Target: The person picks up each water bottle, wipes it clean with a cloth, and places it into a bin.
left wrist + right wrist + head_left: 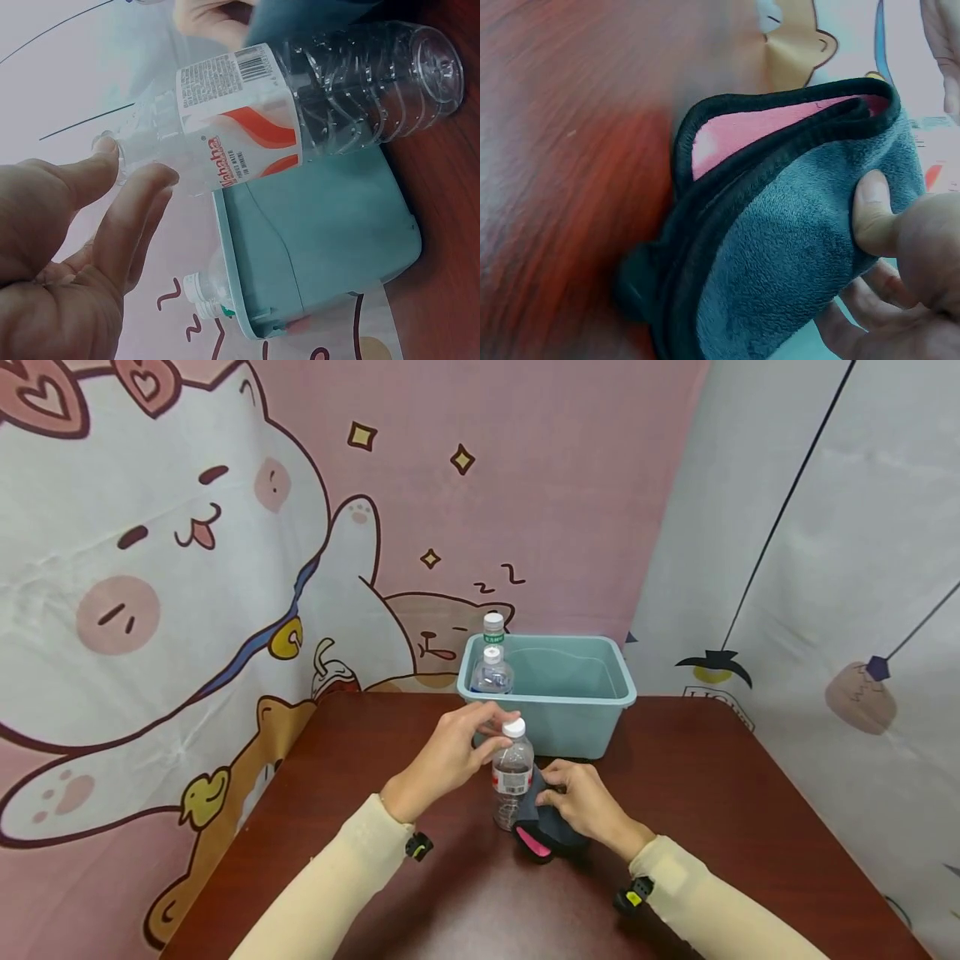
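Observation:
A clear plastic bottle with a white cap and a red-and-white label stands upright on the table. My left hand holds it near the top, fingers and thumb about the neck and cap. In the left wrist view, the bottle appears sideways, with the left hand at its neck. My right hand pinches a folded grey cloth with black edging and a pink inner side, just right of the bottle. The right wrist view shows the thumb pressed on the cloth.
Behind the bottle stands a light teal bin on the dark reddish-brown table. Inside the bin's left end are two capped bottles, the nearer bottle and a taller-looking bottle. Printed cloth backdrops rise behind the table.

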A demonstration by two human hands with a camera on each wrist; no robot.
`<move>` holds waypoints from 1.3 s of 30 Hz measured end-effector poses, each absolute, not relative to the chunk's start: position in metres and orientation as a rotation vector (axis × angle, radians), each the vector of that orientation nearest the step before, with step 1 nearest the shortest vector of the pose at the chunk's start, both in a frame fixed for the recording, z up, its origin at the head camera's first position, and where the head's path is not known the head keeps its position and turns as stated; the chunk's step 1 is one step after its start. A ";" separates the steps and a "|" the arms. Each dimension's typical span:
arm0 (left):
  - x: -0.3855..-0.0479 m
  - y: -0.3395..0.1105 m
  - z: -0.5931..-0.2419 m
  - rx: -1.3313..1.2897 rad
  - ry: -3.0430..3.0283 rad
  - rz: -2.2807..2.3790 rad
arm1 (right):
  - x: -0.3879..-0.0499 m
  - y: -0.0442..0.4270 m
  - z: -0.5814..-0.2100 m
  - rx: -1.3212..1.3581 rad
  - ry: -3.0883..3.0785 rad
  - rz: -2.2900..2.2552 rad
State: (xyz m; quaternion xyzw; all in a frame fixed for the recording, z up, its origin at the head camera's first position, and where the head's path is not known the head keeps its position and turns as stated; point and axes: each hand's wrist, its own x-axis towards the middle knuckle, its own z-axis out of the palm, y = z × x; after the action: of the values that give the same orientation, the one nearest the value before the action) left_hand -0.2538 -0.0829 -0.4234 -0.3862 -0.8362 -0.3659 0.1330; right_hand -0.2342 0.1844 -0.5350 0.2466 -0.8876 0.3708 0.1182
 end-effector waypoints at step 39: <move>-0.256 -0.083 -0.424 -1.137 -2.438 -1.059 | -0.237 0.186 -0.503 0.662 -2.512 1.212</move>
State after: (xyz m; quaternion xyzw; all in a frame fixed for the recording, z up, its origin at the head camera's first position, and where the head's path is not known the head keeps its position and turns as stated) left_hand -0.2560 -0.0832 -0.4238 -0.3902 -0.8367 -0.3634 0.1252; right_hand -0.2374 0.1856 -0.5025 0.2289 -0.8680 0.4187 0.1372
